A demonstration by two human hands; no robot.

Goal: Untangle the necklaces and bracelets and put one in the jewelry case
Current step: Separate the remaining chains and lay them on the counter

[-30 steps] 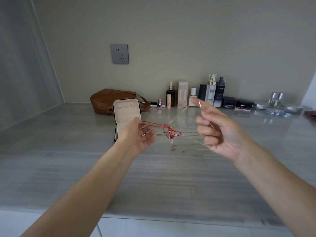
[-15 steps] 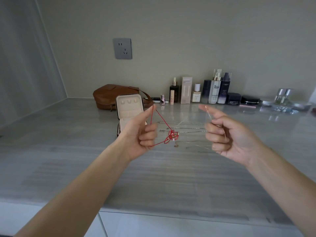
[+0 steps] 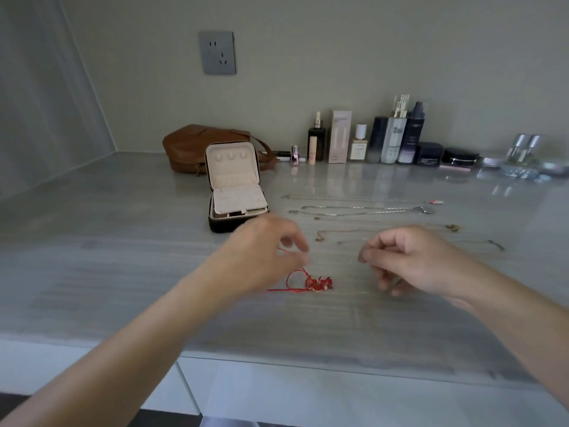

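A red cord bracelet (image 3: 309, 282) lies bunched on the grey counter (image 3: 123, 257) between my hands. My left hand (image 3: 264, 254) hovers just above it and pinches one end of the red cord between thumb and fingertips. To the right, my right hand (image 3: 409, 260) has its fingers curled, thumb and forefinger pressed together on a thin chain that barely shows. The jewelry case (image 3: 235, 186) stands open behind my left hand, its cream lid upright. Several thin chains (image 3: 360, 208) lie stretched out in rows to the right of the case.
A brown leather bag (image 3: 187, 146) sits behind the case. A row of cosmetic bottles and jars (image 3: 391, 140) lines the back wall, under a wall socket (image 3: 217, 53). The counter's front edge (image 3: 308, 362) runs below my forearms.
Both hands have dropped from mid-air to just above the counter. The red bracelet, held up before, now rests on the surface. The view has tilted down.
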